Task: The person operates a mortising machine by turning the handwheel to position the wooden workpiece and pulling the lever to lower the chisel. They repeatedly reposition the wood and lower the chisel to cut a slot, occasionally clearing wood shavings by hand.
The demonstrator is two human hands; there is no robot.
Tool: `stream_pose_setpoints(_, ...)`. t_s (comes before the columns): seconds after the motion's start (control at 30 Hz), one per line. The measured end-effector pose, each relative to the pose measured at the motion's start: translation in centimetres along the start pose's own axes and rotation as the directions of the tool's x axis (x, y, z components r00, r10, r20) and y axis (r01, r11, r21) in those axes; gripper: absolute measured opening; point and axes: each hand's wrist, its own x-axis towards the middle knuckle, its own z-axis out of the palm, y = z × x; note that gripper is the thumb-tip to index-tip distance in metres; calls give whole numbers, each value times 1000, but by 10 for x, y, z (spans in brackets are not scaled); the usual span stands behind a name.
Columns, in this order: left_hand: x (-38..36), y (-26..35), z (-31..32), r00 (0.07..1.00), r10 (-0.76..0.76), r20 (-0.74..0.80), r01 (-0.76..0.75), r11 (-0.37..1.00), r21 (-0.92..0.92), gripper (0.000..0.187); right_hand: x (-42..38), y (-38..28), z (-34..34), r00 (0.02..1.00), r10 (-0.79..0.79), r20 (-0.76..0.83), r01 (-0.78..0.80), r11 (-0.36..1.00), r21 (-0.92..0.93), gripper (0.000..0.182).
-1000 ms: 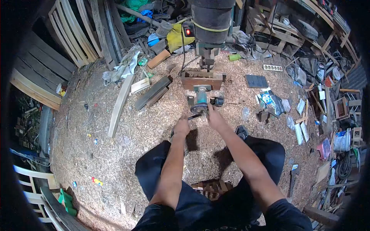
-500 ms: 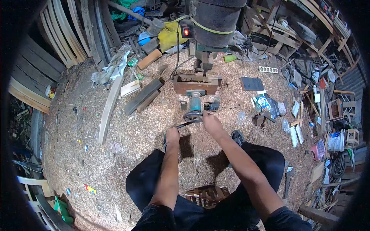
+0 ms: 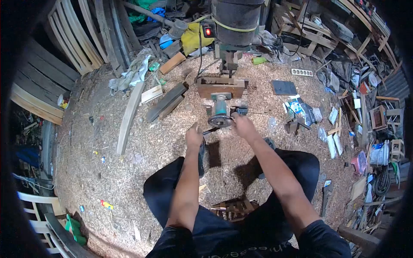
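A dark machine point(image 3: 236, 26) with a lit red switch stands at the top centre, its tool pointing down at a brown wooden workpiece point(image 3: 221, 90). In front of the workpiece is a green clamp base point(image 3: 220, 106) with a round handwheel point(image 3: 220, 121). My right hand point(image 3: 244, 127) is closed on the wheel's right rim. Left of the wheel, my left hand point(image 3: 194, 136) is closed around the end of a dark lever point(image 3: 210, 130).
Dark beams point(image 3: 167, 102) and a long pale board point(image 3: 130, 118) lie on the chip-covered floor at left. A power strip point(image 3: 301, 72), a dark plate point(image 3: 284, 87) and scrap lie at right. My knees flank the floor below the wheel.
My left hand has moved up a little with the lever's end. My right hand stays on the wheel's rim. The whole view has shifted slightly.
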Motion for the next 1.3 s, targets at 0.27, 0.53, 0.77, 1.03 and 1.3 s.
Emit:
stream_pose_setpoints(0.27, 3, 104, -92, 910, 299, -289, -368, 902, -225, 33, 2, -2, -75, 896, -120, -428, 171, 982, 84, 24)
stream_pose_setpoints(0.53, 61, 339, -228, 379, 511, -772, -858, 507, -85, 39, 80, -72, -312, 552, 34, -833, 415, 856, 309, 30)
stream_pose_setpoints(0.77, 129, 439, -243, 298, 592, -749, -781, 602, 165, 35, 222, -80, -437, 651, 56, -757, 382, 838, 390, 46)
stream_pose_setpoints(1.03, 139, 437, -230, 186, 580, -793, -774, 583, 245, 33, 320, -98, -466, 783, 37, -621, 266, 883, 387, 103)
stream_pose_setpoints(1.3, 144, 432, -222, 142, 555, -820, -782, 570, 250, 30, 233, -138, -463, 842, 208, -498, 377, 434, 818, 91)
